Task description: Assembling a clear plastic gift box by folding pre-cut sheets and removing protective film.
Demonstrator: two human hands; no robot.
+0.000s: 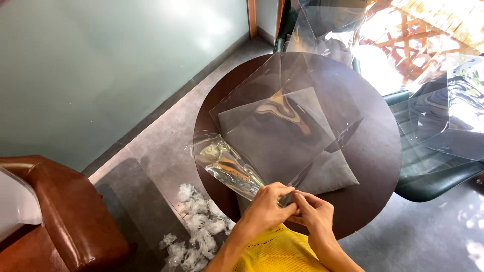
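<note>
A grey cushion [322, 174] lies on a round dark brown table [375, 151]. A large clear plastic sheet [322, 88] is spread over it, glinting with reflections. My left hand [267, 206] and my right hand [315, 214] meet at the table's near edge, both pinching a twisted, rolled-up end of clear plastic [227, 166] that runs off to the left. The fingertips of both hands touch each other around that plastic. My yellow top [277, 254] shows below the hands.
Crumpled clear plastic scraps [199, 231] lie on the grey tiled floor left of the table. A brown leather seat [60, 211] stands at lower left. More clear sheets [443, 111] drape a dark green chair [433, 184] at right. A frosted wall fills upper left.
</note>
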